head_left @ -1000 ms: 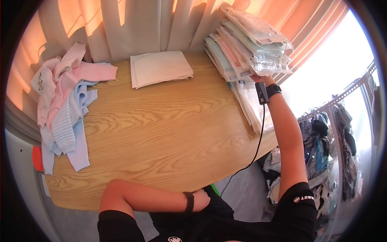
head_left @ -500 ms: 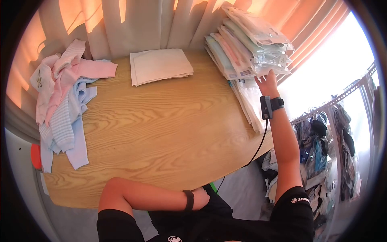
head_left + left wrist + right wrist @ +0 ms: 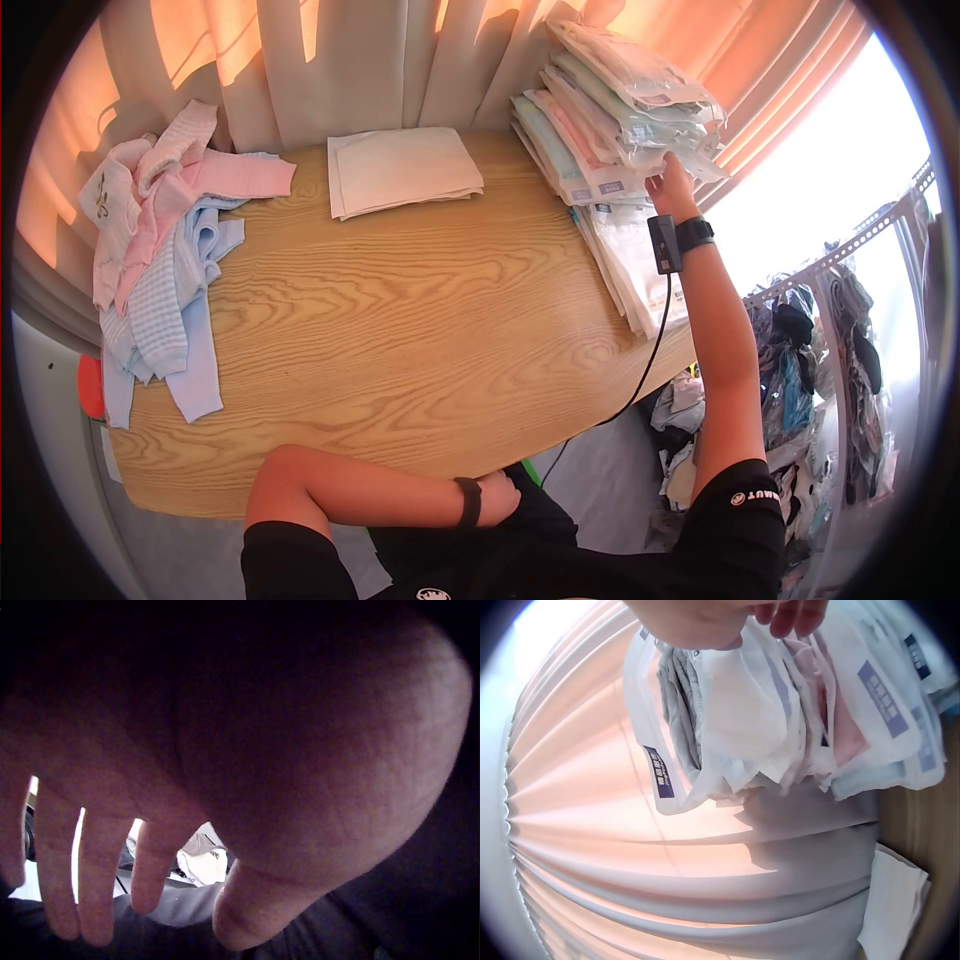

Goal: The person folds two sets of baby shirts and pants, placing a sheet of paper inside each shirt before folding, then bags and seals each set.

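Note:
A tall, leaning stack of clear-bagged garments point(image 3: 590, 125) stands at the table's back right. At its near edge, the right hand point(image 3: 676, 190) pinches the edge of a plastic bag. From the right wrist view, thumb and curled fingers of the right hand point(image 3: 727, 619) meet at a whitish bag point(image 3: 742, 705), beside bags with grey and pink cloth. The left hand point(image 3: 500, 498) rests at the person's lap, away from the table. In the left wrist view the left hand point(image 3: 247, 765) has loose, slightly spread fingers and holds nothing.
Pink and light blue knitted garments point(image 3: 160, 260) lie heaped on the left of the wooden table point(image 3: 400, 320). Flat whitish sheets point(image 3: 400, 172) lie at the back, before the curtain point(image 3: 350, 70). A rack with bagged items point(image 3: 790, 350) stands at right; a cable point(image 3: 650, 350) hangs from the right wrist.
The right hand was partly under the bags, then drew back with fingers spread; now it has moved up and in again, its fingers closed on a bag edge. The left hand has stayed still.

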Demonstrator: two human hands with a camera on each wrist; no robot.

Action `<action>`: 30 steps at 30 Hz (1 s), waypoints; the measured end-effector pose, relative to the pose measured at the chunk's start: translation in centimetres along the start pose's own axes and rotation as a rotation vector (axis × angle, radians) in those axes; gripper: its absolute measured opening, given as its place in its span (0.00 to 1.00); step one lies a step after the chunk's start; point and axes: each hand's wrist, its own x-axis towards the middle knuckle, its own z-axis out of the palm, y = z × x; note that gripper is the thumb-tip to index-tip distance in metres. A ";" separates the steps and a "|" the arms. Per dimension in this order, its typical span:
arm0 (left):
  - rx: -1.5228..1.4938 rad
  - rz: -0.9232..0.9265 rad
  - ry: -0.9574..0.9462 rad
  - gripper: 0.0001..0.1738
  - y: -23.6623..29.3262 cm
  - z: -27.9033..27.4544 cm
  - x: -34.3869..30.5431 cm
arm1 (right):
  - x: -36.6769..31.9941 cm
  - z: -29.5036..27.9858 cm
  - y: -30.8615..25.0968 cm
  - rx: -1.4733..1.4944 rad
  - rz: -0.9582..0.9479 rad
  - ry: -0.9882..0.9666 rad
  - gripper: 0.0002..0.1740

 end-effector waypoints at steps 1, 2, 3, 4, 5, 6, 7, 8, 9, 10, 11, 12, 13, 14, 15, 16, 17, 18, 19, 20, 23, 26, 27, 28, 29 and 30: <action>-0.005 -0.002 0.005 0.10 0.0 0.0 0.0 | -0.1 -0.1 -0.3 -0.004 -0.005 0.044 0.25; -0.011 -0.007 0.012 0.10 -0.1 0.0 0.0 | -0.2 -0.2 -0.7 0.067 0.019 0.032 0.26; -0.013 -0.005 0.006 0.10 -0.1 -0.2 0.0 | -0.3 -0.6 -1.4 0.135 0.043 0.017 0.26; -0.013 -0.002 -0.002 0.10 -0.1 -0.4 -0.1 | -0.2 -0.9 -1.8 0.204 0.067 0.005 0.27; -0.012 0.004 -0.013 0.10 -0.1 -0.5 -0.1 | 0.4 -1.4 -1.9 0.229 0.074 -0.065 0.27; -0.010 0.002 -0.017 0.10 0.0 -0.4 -0.1 | 1.4 -1.9 -1.8 0.254 0.081 -0.133 0.28; -0.007 0.000 -0.021 0.10 0.0 -0.3 0.0 | 2.1 -2.2 -1.7 0.279 0.087 -0.200 0.28; -0.005 -0.003 -0.025 0.10 0.0 -0.2 0.1 | 2.9 -2.4 -1.5 0.259 0.080 -0.204 0.27; -0.003 -0.002 -0.028 0.11 0.0 -0.1 0.1 | 3.5 -2.3 -1.4 0.239 0.073 -0.209 0.26; -0.001 -0.002 -0.030 0.11 0.0 0.0 0.2 | 4.5 -2.3 -1.2 0.220 0.065 -0.214 0.25; 0.001 -0.003 -0.033 0.11 0.0 0.1 0.3 | 5.5 -2.2 -1.0 0.211 0.071 -0.201 0.23; -0.005 -0.001 -0.033 0.11 -0.1 0.1 0.4 | 7.1 -2.2 -0.6 0.203 0.077 -0.190 0.22; -0.013 0.003 -0.033 0.11 -0.1 0.2 0.4 | 7.5 -1.9 -0.6 0.194 0.083 -0.177 0.21; -0.020 0.007 -0.033 0.11 0.0 0.2 0.4 | 7.9 -1.6 -0.6 0.129 0.086 -0.169 0.19; -0.021 0.006 -0.030 0.11 0.0 0.2 0.4 | 8.0 -1.1 -0.7 0.063 0.089 -0.159 0.17; -0.022 0.005 -0.028 0.11 0.0 0.2 0.4 | 8.0 -0.6 -0.9 -0.002 0.092 -0.150 0.16; -0.022 0.003 -0.026 0.11 0.0 0.3 0.4 | 8.1 -0.2 -0.9 0.030 0.094 -0.195 0.15; -0.017 0.007 -0.010 0.11 0.0 0.4 0.4 | 9.0 0.0 -0.3 0.061 0.096 -0.239 0.15; -0.012 0.010 0.006 0.11 0.0 0.5 0.4 | 10.1 0.1 0.4 0.094 0.098 -0.284 0.14; -0.007 0.013 0.021 0.11 0.0 0.6 0.3 | 12.5 -0.1 1.3 -0.048 0.068 -0.289 0.14; -0.054 0.039 -0.049 0.10 -0.2 0.2 0.4 | 16.4 -0.5 2.2 -0.468 -0.014 -0.312 0.12; -0.003 0.023 0.010 0.11 0.0 0.6 0.3 | 18.1 0.0 2.5 -0.599 -0.061 -0.380 0.06; -0.015 0.024 0.000 0.11 0.0 0.6 0.3 | 17.9 -0.1 2.5 -0.513 -0.018 -0.378 0.07; -0.027 0.025 -0.010 0.11 0.0 0.4 0.3 | 16.9 0.0 2.3 -0.427 0.024 -0.376 0.08; -0.038 0.030 -0.022 0.11 0.0 0.3 0.3 | 15.9 0.0 2.1 -0.341 0.066 -0.370 0.10; -0.037 0.031 -0.028 0.12 0.0 0.1 0.1 | 14.2 -0.1 1.8 -0.256 0.108 -0.360 0.11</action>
